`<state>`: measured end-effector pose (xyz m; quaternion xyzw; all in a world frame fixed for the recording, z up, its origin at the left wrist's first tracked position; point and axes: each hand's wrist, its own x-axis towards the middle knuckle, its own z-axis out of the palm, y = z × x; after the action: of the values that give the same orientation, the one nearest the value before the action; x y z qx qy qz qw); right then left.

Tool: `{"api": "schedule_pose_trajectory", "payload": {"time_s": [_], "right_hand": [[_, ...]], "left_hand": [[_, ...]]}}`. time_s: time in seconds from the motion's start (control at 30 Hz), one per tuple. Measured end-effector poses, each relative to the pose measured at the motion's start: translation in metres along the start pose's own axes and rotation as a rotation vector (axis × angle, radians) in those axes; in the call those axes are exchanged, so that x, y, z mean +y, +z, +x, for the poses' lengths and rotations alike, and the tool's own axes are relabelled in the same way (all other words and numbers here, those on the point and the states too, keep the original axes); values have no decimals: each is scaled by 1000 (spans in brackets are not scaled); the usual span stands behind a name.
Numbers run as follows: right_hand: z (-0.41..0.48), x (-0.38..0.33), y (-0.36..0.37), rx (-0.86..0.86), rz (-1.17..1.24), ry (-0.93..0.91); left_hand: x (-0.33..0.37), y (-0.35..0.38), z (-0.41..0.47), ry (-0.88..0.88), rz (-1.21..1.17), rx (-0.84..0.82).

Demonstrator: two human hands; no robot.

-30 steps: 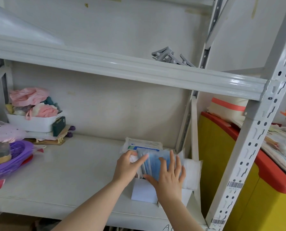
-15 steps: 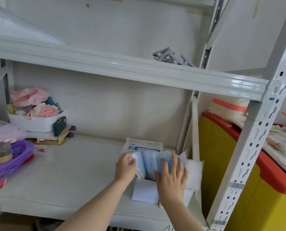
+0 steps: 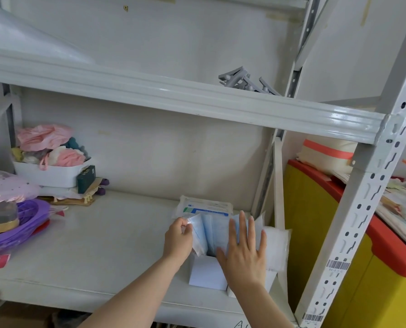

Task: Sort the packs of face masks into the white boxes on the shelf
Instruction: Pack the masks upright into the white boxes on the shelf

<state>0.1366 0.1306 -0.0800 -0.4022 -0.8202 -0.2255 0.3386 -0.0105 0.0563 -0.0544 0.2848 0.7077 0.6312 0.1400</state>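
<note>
Two white boxes stand at the right end of the grey shelf (image 3: 98,235). Blue mask packs (image 3: 210,229) stand upright in the left white box (image 3: 206,273). My left hand (image 3: 178,237) pinches the leftmost blue pack at its top edge. My right hand (image 3: 243,247) lies flat, fingers spread, against the packs' right side. White mask packs (image 3: 276,247) fill the right white box, mostly hidden behind my right hand. A flat labelled mask pack (image 3: 205,205) lies on the shelf behind the boxes.
A white tub (image 3: 46,172) of pink and white cloth sits at the back left, a purple basket (image 3: 20,223) at the left edge. An upper shelf beam (image 3: 173,98) hangs overhead. A shelf post (image 3: 353,221) and a yellow and red chest (image 3: 327,223) stand to the right.
My left hand moved left and pulled the leftmost blue pack outward, fanning the packs open. My right hand slid slightly right and flattened against the packs.
</note>
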Motion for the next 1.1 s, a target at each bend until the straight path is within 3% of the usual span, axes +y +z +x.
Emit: {"api": "schedule_pose_trajectory", "payload": {"time_s": [0.17,0.37,0.43,0.47,0.57,0.6,0.63,0.77,0.9,1.1], "right_hand": [[19,1,-18,-51,-14,201],[32,10,-46,302,541,638],[33,14,-56,318,703,756],[31,14,-60,311,734,695],[16,9,-71,331,717,212],[12,8,-75,355,721,149],[12,7,-83,388,768,211],[18,17,-109,554,1107,840],[11,24,-113,525,1275,933],[2,31,-95,467,1205,1043]], "left_hand": [[2,-2,-4,-6,30,-24],[4,-5,-4,13,65,-46],[3,-6,-5,-7,49,-63],[2,-5,-5,-13,43,-61],[3,-4,-6,3,44,-43],[3,-4,-6,13,64,-39],[4,-5,-7,23,76,-35],[2,-6,-6,18,71,-42],[3,-6,-7,2,64,-42],[1,-4,-6,3,68,-22]]}}
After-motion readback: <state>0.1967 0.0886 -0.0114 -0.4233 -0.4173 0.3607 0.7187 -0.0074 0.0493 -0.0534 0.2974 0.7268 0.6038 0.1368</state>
